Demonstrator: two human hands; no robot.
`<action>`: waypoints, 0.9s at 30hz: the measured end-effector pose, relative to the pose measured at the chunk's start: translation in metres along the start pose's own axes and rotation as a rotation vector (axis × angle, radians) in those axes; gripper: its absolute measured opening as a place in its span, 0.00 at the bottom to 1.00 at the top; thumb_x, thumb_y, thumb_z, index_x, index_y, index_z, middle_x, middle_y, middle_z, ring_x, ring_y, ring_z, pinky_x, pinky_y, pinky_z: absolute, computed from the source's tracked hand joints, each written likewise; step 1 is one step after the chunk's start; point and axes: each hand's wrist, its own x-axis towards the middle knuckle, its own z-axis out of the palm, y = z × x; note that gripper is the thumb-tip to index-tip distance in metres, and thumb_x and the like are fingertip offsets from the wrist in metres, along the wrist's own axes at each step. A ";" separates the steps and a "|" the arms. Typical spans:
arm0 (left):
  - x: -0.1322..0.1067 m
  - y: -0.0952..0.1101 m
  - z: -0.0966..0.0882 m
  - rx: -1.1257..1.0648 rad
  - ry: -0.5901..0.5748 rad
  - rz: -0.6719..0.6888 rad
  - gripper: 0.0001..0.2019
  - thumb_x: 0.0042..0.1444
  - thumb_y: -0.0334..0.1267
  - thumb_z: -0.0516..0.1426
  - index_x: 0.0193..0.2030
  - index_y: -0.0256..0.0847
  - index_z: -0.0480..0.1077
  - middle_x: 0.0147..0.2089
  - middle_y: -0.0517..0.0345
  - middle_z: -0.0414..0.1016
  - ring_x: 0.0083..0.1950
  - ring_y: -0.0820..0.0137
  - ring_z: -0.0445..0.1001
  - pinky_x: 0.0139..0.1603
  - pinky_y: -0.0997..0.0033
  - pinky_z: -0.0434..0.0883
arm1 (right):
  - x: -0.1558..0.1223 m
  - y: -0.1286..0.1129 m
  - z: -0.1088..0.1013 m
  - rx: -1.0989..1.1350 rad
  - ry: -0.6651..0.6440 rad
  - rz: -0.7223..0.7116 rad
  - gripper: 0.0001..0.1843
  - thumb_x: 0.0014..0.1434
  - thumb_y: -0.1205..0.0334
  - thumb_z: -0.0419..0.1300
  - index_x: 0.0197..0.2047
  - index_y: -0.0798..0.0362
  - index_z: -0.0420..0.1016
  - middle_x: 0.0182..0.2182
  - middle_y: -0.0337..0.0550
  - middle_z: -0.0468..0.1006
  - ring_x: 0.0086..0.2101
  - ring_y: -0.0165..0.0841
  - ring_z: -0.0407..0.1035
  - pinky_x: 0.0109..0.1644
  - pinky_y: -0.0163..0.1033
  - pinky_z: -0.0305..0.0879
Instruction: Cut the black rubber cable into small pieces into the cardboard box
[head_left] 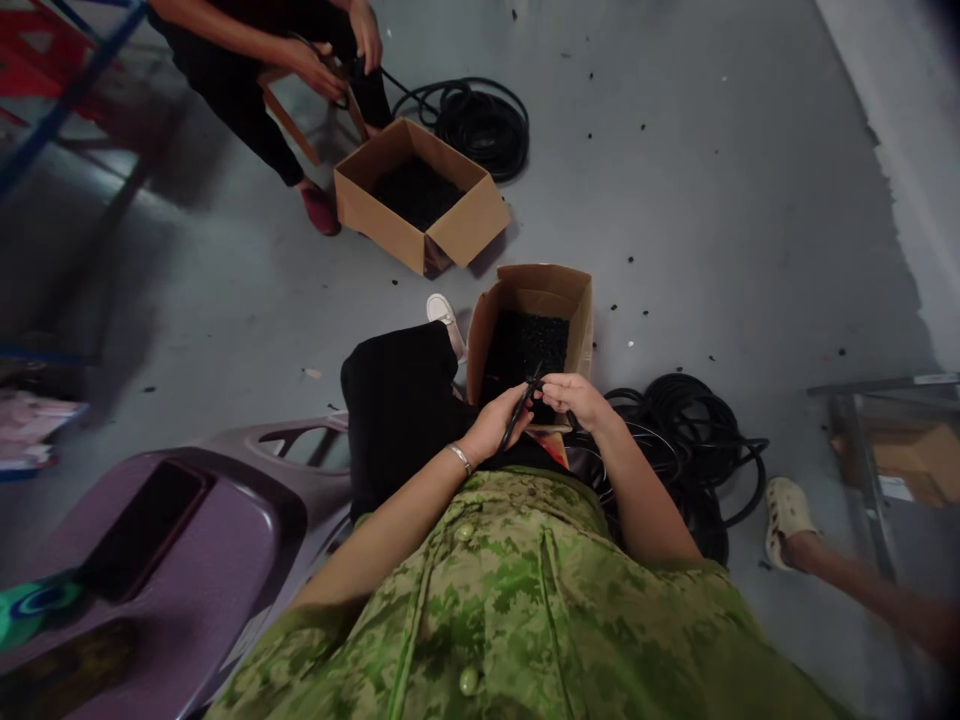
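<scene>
My left hand (501,418), with a bracelet at the wrist, is closed around a thin black cable or tube (517,416) that slants down toward my lap. Close against it on the right, my right hand (574,395) has its fingers pinched together. A small dark thing shows at these fingers; its kind is too unclear to tell. Both hands meet above the near edge of an open cardboard box (579,325). Many small black pieces (529,340) lie inside this box. Beside my right forearm, a coil of black cable or tubing (686,425) rests on the floor.
Another person's hands (319,70) work beside a second cardboard box (382,222) and black coil (487,130). A purple chair (247,540) with a dark phone-like slab (150,525) stands at left. Someone's foot in a pale clog (787,520) and a metal frame (862,460) are at right.
</scene>
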 end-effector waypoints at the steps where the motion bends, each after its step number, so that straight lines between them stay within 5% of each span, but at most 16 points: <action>1: 0.000 0.000 0.001 0.010 -0.006 0.021 0.22 0.59 0.34 0.54 0.61 0.40 0.66 0.48 0.50 0.76 0.46 0.68 0.75 0.53 0.68 0.71 | 0.000 0.000 -0.002 0.031 -0.021 0.018 0.23 0.48 0.42 0.65 0.31 0.56 0.74 0.18 0.30 0.58 0.19 0.22 0.46 0.23 0.31 0.40; 8: 0.005 -0.001 0.009 0.143 0.012 -0.094 0.20 0.61 0.35 0.54 0.60 0.40 0.67 0.41 0.52 0.80 0.39 0.66 0.78 0.46 0.70 0.72 | 0.006 -0.015 -0.016 -0.005 -0.062 0.061 0.20 0.47 0.45 0.65 0.30 0.57 0.74 0.17 0.31 0.59 0.19 0.22 0.47 0.22 0.31 0.39; 12: 0.021 -0.008 0.008 0.270 0.046 -0.179 0.12 0.61 0.38 0.55 0.49 0.39 0.71 0.35 0.51 0.80 0.36 0.65 0.78 0.40 0.71 0.71 | 0.020 -0.004 -0.017 -0.079 -0.010 0.078 0.20 0.47 0.45 0.63 0.29 0.56 0.73 0.17 0.30 0.59 0.19 0.22 0.47 0.22 0.30 0.39; 16: 0.032 -0.020 0.007 0.135 0.016 -0.243 0.08 0.60 0.38 0.55 0.43 0.37 0.72 0.28 0.54 0.77 0.29 0.69 0.75 0.33 0.74 0.70 | 0.036 0.024 -0.022 -0.235 0.187 0.058 0.18 0.49 0.46 0.60 0.25 0.54 0.70 0.16 0.29 0.57 0.20 0.24 0.50 0.24 0.30 0.45; 19: 0.032 -0.025 0.007 -0.139 -0.051 -0.321 0.11 0.60 0.37 0.54 0.47 0.34 0.70 0.25 0.58 0.74 0.23 0.72 0.72 0.26 0.76 0.68 | 0.039 0.041 -0.024 -0.396 0.271 0.033 0.17 0.51 0.47 0.58 0.23 0.53 0.68 0.18 0.31 0.62 0.23 0.25 0.56 0.27 0.30 0.52; 22: 0.027 -0.024 0.005 -0.307 0.011 -0.300 0.17 0.60 0.37 0.55 0.54 0.34 0.67 0.32 0.55 0.78 0.28 0.72 0.75 0.30 0.75 0.72 | 0.031 0.044 -0.022 -0.516 0.369 -0.010 0.17 0.56 0.49 0.55 0.35 0.53 0.76 0.25 0.36 0.73 0.29 0.29 0.66 0.33 0.33 0.61; 27: 0.019 -0.015 -0.002 -0.198 0.050 -0.159 0.25 0.58 0.35 0.57 0.63 0.37 0.64 0.43 0.53 0.79 0.40 0.69 0.77 0.46 0.71 0.73 | 0.004 0.017 -0.012 -0.731 0.397 -0.175 0.17 0.60 0.55 0.55 0.48 0.51 0.78 0.46 0.45 0.80 0.47 0.37 0.72 0.54 0.42 0.66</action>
